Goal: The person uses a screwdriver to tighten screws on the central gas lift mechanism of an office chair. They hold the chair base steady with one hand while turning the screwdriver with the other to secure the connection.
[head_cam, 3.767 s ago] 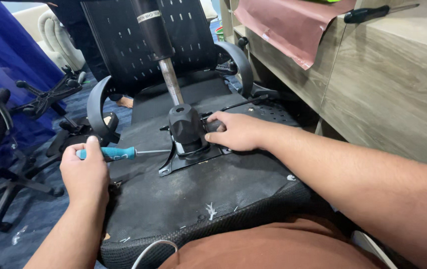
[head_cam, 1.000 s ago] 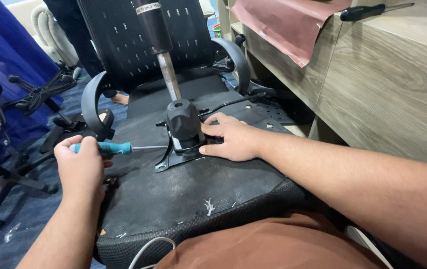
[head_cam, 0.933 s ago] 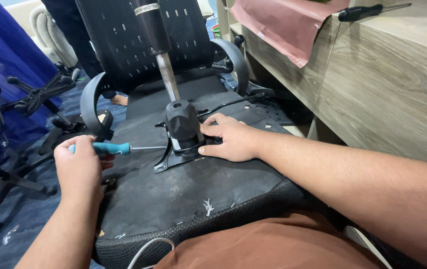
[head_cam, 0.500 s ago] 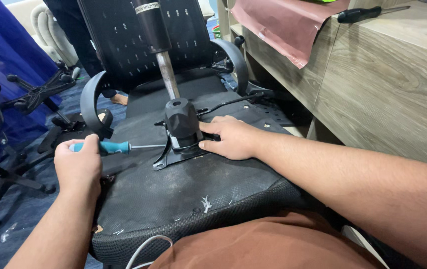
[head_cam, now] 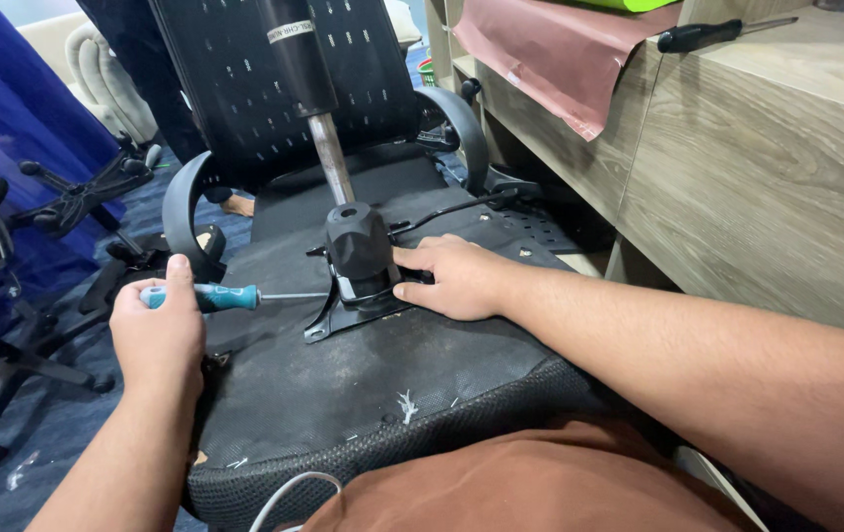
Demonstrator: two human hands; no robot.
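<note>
Centrally in the frame sits the black seat mechanism (head_cam: pixel 361 266), a bulky housing on a metal plate bolted to the underside of an upturned office chair seat (head_cam: pixel 343 394). A chrome gas cylinder (head_cam: pixel 328 158) rises out of it toward the top of the frame, its upper part black. The right hand (head_cam: pixel 453 278) lies just right of the mechanism, fingers curled against its side and thumb pressed at its base, gripping it. The left hand (head_cam: pixel 158 330), at the left of the frame, is closed around the teal handle of a screwdriver (head_cam: pixel 235 296); its thin shaft runs level to the right and its tip meets the left edge of the mechanism's plate (the exact screw it touches cannot be made out).

Around this, the seat's dark underside shows scuffs and a few white shreds near the lower middle. Curved black armrests (head_cam: pixel 180 212) stand on either side of the mesh backrest (head_cam: pixel 244 69) at the upper middle. A wood-grain cabinet (head_cam: pixel 767 197) fills the right side, with a pinkish sheet (head_cam: pixel 550 54) draped over its top and a black-handled screwdriver (head_cam: pixel 708 34) lying at the upper right. A black star-shaped chair base (head_cam: pixel 8 345) rests on the blue floor at the left.
</note>
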